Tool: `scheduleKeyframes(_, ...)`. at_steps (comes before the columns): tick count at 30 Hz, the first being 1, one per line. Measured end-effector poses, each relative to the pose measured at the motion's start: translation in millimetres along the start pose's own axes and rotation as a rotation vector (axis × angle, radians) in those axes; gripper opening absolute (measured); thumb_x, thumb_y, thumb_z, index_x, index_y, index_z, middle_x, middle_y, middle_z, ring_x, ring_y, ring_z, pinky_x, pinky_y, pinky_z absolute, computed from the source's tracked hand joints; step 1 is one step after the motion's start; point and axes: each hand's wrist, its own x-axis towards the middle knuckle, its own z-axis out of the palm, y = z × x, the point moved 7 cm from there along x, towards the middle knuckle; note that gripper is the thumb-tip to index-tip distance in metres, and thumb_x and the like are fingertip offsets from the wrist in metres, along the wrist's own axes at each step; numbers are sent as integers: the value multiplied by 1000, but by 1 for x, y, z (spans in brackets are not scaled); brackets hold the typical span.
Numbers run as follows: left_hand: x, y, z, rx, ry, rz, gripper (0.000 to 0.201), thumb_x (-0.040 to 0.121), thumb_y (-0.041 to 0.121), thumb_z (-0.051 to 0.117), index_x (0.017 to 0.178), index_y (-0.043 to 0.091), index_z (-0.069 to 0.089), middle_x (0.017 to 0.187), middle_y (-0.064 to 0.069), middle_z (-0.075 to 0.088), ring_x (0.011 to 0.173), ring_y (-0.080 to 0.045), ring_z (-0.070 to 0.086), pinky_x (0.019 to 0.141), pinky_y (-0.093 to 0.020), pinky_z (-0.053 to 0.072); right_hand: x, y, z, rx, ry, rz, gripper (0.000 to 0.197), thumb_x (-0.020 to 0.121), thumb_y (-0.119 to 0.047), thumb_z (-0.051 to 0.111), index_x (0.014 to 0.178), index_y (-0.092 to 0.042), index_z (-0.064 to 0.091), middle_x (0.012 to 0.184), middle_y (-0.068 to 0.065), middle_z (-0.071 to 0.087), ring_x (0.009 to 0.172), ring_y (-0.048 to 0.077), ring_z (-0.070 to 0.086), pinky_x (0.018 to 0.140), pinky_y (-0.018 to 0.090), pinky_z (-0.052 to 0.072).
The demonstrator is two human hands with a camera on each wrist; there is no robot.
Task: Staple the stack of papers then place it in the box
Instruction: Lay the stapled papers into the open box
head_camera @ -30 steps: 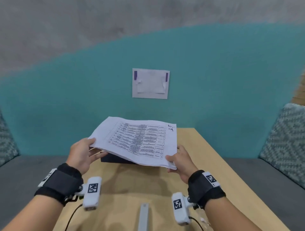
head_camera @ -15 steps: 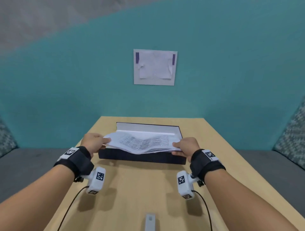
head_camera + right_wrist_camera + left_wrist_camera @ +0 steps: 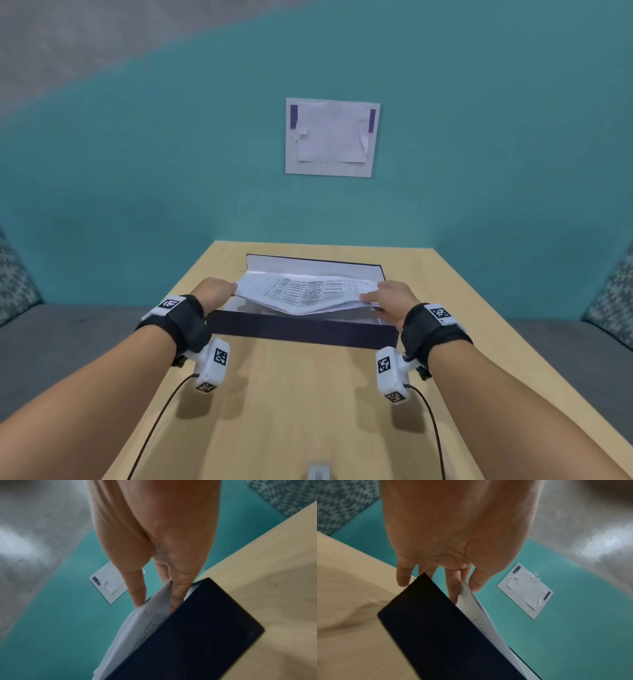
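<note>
A stack of printed papers [image 3: 305,291] sags in the middle over the open dark box [image 3: 301,330] at the far half of the table. My left hand [image 3: 215,291] pinches the stack's left edge, thumb above and fingers below. My right hand [image 3: 387,298] pinches the right edge the same way. In the left wrist view the papers [image 3: 476,609] pass between the fingers [image 3: 453,588] just above the box wall [image 3: 447,635]. The right wrist view shows the papers [image 3: 145,622] dipping behind the box wall [image 3: 197,635]. A grey stapler [image 3: 318,474] lies at the near table edge.
The wooden table [image 3: 301,404] stretches bare between my arms and the box. A teal wall with a taped paper sheet [image 3: 332,137] stands behind. Grey seats with patterned cushions [image 3: 613,298] flank the table on both sides.
Both hands carried the stack forward and down from above the table to just over the box. The papers now sag into the box opening.
</note>
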Motion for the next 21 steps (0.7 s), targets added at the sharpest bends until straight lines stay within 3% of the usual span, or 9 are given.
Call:
scheduleKeyframes(2, -5, -2, 5, 28, -51, -14, 42, 107, 28, 52, 137, -2, 58, 140, -19, 57, 130, -36, 53, 99, -33, 38, -1, -1, -3, -135, 14, -51, 65, 80, -13, 82, 137, -4, 53, 138, 11, 57, 122, 30, 58, 109, 43, 46)
scheduleKeyframes(4, -13, 0, 7, 147, -73, 16, 51, 107, 36, 51, 143, 0, 53, 150, -16, 52, 137, -34, 49, 108, -36, 37, -9, -10, -8, -236, 82, -170, 63, 83, -18, 79, 140, -10, 55, 145, 9, 55, 132, 28, 53, 111, 36, 41)
scheduleKeyframes(8, -29, 0, 2, 364, -36, 141, 48, 97, 57, 58, 120, 15, 68, 124, -3, 65, 115, -26, 60, 98, -35, 46, -45, -34, -9, -491, 217, -490, 31, 89, -30, 66, 118, -19, 69, 128, 2, 65, 118, 22, 60, 100, 32, 46)
scheduleKeyframes(11, -45, -4, 5, 455, -23, 219, 42, 86, 64, 68, 95, 23, 74, 100, 4, 72, 91, -18, 64, 79, -30, 49, -67, -21, 17, -1041, 96, -539, 35, 89, -52, 56, 109, -29, 71, 113, -4, 66, 106, 20, 63, 85, 33, 49)
scheduleKeyframes(13, -52, -5, 9, 541, 13, 265, 32, 88, 57, 70, 88, 26, 75, 97, 4, 72, 88, -17, 65, 74, -29, 47, -72, -10, 23, -1256, 103, -531, 36, 92, -54, 51, 105, -30, 73, 106, -7, 72, 99, 20, 67, 79, 30, 50)
scheduleKeyframes(17, -61, -3, 16, 568, 62, 288, 28, 92, 50, 68, 84, 25, 77, 90, 4, 73, 85, -18, 66, 67, -29, 46, -57, -3, 13, -1251, 186, -420, 33, 98, -44, 51, 92, -22, 74, 97, 3, 74, 87, 26, 67, 68, 29, 45)
scheduleKeyframes(21, -61, 1, 26, 569, 93, 276, 31, 93, 46, 68, 77, 20, 74, 75, 2, 70, 74, -20, 66, 57, -27, 40, -44, 0, 7, -1217, 222, -359, 29, 98, -43, 53, 79, -22, 61, 89, 4, 66, 76, 27, 57, 66, 28, 43)
